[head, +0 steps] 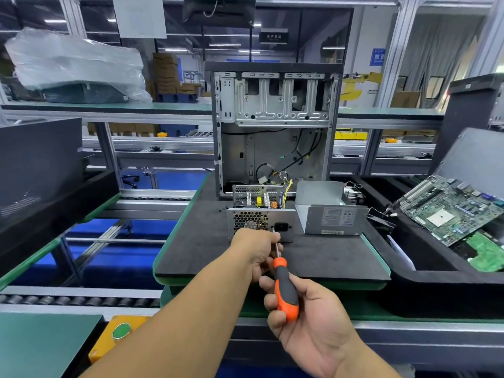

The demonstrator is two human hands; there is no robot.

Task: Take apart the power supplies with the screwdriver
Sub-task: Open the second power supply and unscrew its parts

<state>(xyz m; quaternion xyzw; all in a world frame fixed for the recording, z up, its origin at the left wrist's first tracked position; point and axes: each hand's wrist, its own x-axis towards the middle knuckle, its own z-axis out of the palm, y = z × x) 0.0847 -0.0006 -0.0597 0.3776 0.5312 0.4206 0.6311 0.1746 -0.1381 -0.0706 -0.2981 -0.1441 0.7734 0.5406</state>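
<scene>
Your right hand (pixel 308 317) grips the screwdriver (pixel 283 285), shaft pointing up-frame at the power supply (pixel 260 221) your left hand (pixel 256 249) steadies, pinching the shaft.

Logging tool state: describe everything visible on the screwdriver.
The screwdriver has an orange and dark grey handle, rubbery-looking, and a thin bright metal shaft. It angles up and away toward the power supply, tip near the socket. The right hand holds the handle; the left hand pinches the shaft.
</scene>
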